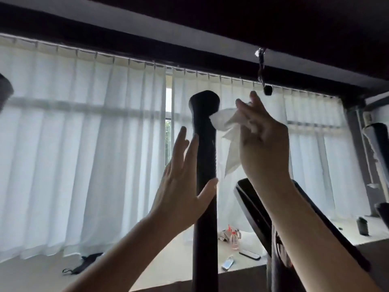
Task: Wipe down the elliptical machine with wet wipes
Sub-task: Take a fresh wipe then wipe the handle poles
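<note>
Head view: sheer white pleated curtains (84, 144) cover the window. The elliptical's matte black, knob-topped handlebar (205, 148) stands upright at centre. The left hand (181, 186) lies open beside it, fingers straight. The right hand (263, 142) pinches a crumpled wet wipe (226, 123) against its neck.

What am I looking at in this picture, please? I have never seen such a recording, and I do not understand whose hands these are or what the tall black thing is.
The picture comes from a camera worn on a person's head, so both hands are the wearer's own, raised in front. The tall black thing is a handlebar of an elliptical exercise machine; its console shows at the lower right. The right hand holds a white wet wipe against the handlebar, just under its rounded top. The left hand is open, fingers straight, resting against the handlebar lower down. White curtains hang behind.
</note>
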